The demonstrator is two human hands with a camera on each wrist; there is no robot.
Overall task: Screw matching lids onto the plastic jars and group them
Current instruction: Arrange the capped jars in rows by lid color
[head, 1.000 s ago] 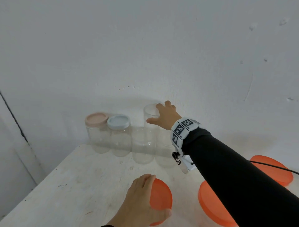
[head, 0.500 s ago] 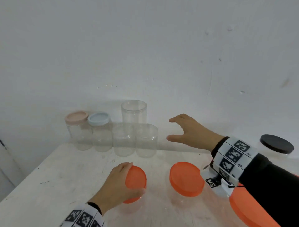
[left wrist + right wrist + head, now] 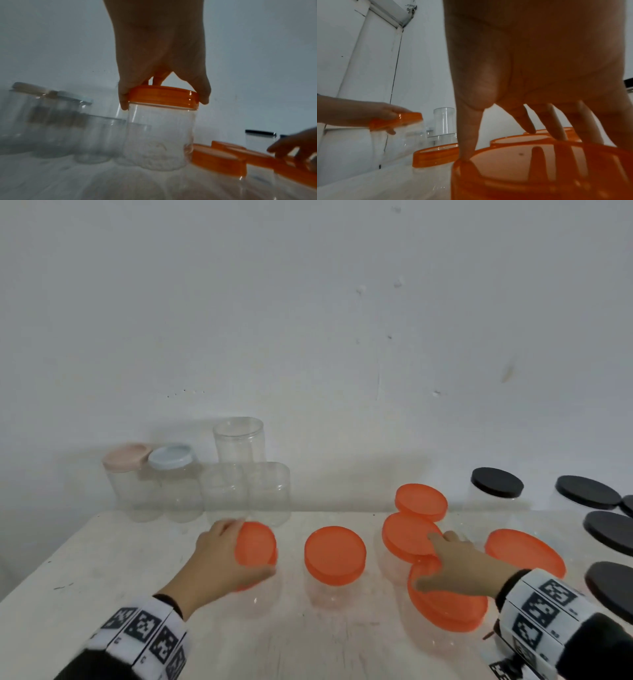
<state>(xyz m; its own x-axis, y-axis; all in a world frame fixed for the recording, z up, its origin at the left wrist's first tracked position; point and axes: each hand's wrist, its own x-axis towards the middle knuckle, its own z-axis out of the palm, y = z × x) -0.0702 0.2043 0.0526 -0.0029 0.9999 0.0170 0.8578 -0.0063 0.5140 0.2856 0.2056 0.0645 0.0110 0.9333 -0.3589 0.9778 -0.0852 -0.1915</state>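
My left hand grips the orange lid of a clear jar from above, thumb and fingers curled over its rim; the jar looks tilted. My right hand lies over the orange lid of the nearest jar. In the right wrist view its thumb tip is on the near rim and its fingers reach the far rim. Other orange-lidded jars stand between and behind the hands.
By the back wall stand a pink-lidded jar, a blue-lidded jar and lidless clear jars, one stacked on top. Several black-lidded jars fill the right side. The table's left edge is close.
My right hand left the stacked clear jar at the back, swung right and came down onto the near orange lid. My left hand has kept its hold on its orange lid.
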